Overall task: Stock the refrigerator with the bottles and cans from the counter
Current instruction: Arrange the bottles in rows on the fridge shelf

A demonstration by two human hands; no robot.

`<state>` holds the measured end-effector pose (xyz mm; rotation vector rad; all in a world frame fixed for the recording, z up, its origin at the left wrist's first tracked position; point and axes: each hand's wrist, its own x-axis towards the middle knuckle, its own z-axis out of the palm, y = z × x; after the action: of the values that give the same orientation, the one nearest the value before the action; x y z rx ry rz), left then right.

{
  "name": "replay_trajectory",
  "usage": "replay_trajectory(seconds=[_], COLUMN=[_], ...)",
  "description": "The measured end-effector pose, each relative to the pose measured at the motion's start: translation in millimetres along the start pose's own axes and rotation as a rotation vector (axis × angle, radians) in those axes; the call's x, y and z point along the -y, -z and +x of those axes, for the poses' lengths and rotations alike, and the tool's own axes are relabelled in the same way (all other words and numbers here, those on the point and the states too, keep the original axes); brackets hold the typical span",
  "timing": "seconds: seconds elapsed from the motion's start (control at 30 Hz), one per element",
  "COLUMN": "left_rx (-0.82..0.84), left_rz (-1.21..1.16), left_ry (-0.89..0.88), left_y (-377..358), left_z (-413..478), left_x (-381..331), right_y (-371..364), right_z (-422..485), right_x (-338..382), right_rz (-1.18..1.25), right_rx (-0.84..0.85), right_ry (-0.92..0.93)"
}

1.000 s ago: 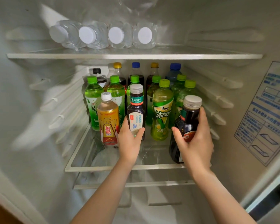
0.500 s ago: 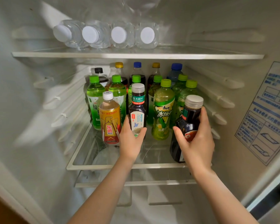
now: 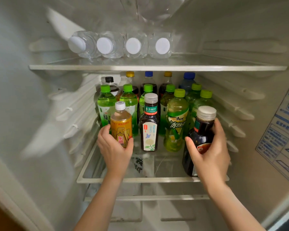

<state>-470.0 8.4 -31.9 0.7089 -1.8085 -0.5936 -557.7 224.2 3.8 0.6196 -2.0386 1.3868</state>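
Both my hands reach into the open refrigerator at its middle glass shelf [image 3: 117, 180]. My left hand [image 3: 114, 148] grips the small orange bottle [image 3: 121, 124] with the white cap at the shelf's front left. My right hand [image 3: 210, 154] holds a dark tea bottle [image 3: 201, 130] with a grey cap at the front right, standing on the shelf. Between them stands another dark tea bottle [image 3: 149, 124] with a white label, free of both hands. A yellow-green tea bottle [image 3: 176, 120] stands beside it. Behind are several green-capped bottles [image 3: 105, 100] and cola bottles [image 3: 148, 80].
The upper shelf [image 3: 157, 67] carries several clear water bottles [image 3: 133, 45] lying with white caps facing me. Ribbed fridge walls close in left and right, with a sticker [image 3: 280, 135] on the right wall. The front strip of the middle shelf shows bare glass. A lower shelf rail [image 3: 147, 197] runs below.
My left hand let go of the middle dark tea bottle and moved left onto the orange bottle. My right hand stays on the dark bottle at the right.
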Motion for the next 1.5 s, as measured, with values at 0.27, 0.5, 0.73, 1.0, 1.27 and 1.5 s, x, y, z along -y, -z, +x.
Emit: replay_trajectory(seconds=[0.27, 0.5, 0.73, 1.0, 1.27, 1.5], left_rx=[0.116, 0.093, 0.079, 0.203, 0.166, 0.145], left_rz=[-0.110, -0.063, -0.093, -0.181, -0.223, -0.200], left_ry=[0.112, 0.164, 0.151, 0.208, 0.194, 0.178], left_y=[-0.7, 17.5, 24.5, 36.0, 36.9, 36.5], left_z=[5.3, 18.0, 20.5, 18.5, 14.5, 12.8], left_x=[13.0, 29.6, 29.4, 43.9, 43.8, 47.4], right_y=[-17.6, -34.6, -56.0, -44.7, -67.6, -86.4], right_z=[-9.6, -20.1, -35.3, -64.1, -68.6, -63.4], right_x=[20.4, 35.6, 67.4, 52.2, 58.3, 79.1], right_rz=[0.028, 0.051, 0.125, 0.063, 0.096, 0.050], right_rx=[0.069, 0.073, 0.188, 0.369, 0.399, 0.323], right_ry=[-0.027, -0.088, -0.035, -0.084, -0.108, -0.094])
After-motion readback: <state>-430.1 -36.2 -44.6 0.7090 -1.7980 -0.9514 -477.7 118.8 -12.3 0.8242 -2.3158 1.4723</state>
